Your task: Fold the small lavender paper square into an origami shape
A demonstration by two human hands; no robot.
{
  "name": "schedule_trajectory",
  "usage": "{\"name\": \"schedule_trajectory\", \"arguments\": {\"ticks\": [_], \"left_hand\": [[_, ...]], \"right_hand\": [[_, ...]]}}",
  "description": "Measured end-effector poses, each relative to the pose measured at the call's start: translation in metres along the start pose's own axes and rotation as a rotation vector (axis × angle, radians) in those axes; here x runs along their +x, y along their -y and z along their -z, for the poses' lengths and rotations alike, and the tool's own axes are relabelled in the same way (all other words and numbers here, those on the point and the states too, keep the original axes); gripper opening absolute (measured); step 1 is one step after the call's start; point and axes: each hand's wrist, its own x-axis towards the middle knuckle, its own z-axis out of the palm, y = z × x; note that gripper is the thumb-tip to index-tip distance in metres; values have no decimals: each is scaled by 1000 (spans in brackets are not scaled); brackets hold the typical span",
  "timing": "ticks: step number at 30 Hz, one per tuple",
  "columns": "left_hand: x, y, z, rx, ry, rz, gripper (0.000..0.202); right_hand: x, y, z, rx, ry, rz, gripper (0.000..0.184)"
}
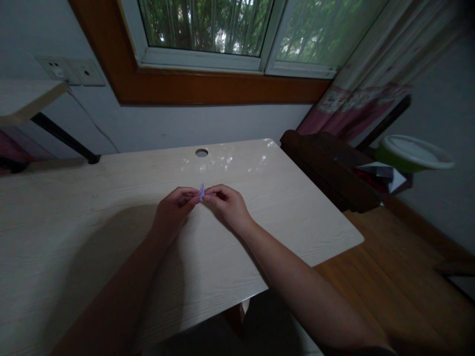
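Observation:
Between my two hands, just above the pale wooden table (122,178), is a small piece of folded purple paper (201,192). My left hand (176,205) pinches it from the left with thumb and fingers together. From the right, my right hand (227,202) pinches it the same way, and the fingertips of both hands nearly meet at the paper. Most of the paper is covered by my fingers, so its full shape is hidden.
A round cable hole (201,153) lies near the table's back edge. At the left stands a raised shelf (29,96) on a black leg (67,138). Right of the table are dark wooden furniture (326,163) and a green tub (411,153). A window (208,29) is behind.

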Motion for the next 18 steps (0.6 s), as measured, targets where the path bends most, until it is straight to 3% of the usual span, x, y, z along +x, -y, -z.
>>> {"name": "schedule_trajectory", "arguments": {"ticks": [7, 18], "left_hand": [[-3, -7, -2, 81, 13, -22, 24], [0, 2, -1, 167, 23, -50, 19]], "right_hand": [[0, -3, 3, -117, -19, 83, 16], [-3, -1, 2, -253, -17, 87, 15]]}}
